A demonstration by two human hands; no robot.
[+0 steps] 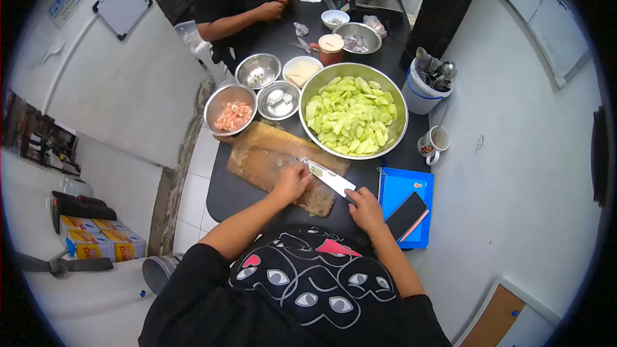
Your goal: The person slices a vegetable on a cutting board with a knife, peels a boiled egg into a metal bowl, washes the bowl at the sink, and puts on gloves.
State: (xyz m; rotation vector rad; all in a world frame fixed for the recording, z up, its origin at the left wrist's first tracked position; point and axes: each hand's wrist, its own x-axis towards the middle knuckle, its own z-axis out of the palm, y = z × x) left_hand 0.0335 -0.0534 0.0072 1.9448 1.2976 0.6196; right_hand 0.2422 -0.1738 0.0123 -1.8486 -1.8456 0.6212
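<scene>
Black counter [225,194]: carrying one board, one large bowl and several smaller ones, among other things.
Large round steel bowl [402,108]: one, beyond the board, heaped with pale-green slices.
Rectangular brown wooden board [250,154]: one, slanting from upper left to lower right.
Smaller round bowls [231,93]: four clustered left of the large one; three steel, one white.
Light-bladed knife with dark handle [331,180]: one, over the board's right part; long axis diagonal, tip toward upper left, handle toward lower right.
Right hand [365,208]: fingers wrapped round the knife handle.
Left hand [292,182]: fingers curled beside the blade tip; cannot tell whether pinching anything.
</scene>
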